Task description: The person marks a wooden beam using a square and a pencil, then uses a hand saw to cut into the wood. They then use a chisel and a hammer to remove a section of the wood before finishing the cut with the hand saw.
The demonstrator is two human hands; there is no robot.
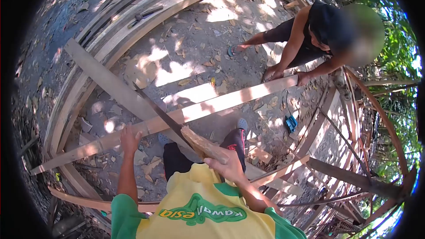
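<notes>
My right hand is closed round the wooden handle of a handsaw. The dark saw blade runs up and to the left from it, crossing a long wooden plank. My left hand lies on the same plank, left of the blade, with its fingers stretched over the wood and the thumb apart. A co-worker's hands are at the plank's far right end. Beneath it, a wider board slants down from the upper left.
A co-worker bends over at the upper right. Thick curved beams border the left and back, with a hammer-like tool on top. A blue object lies on the leaf-strewn ground. Timber framing stands at the right.
</notes>
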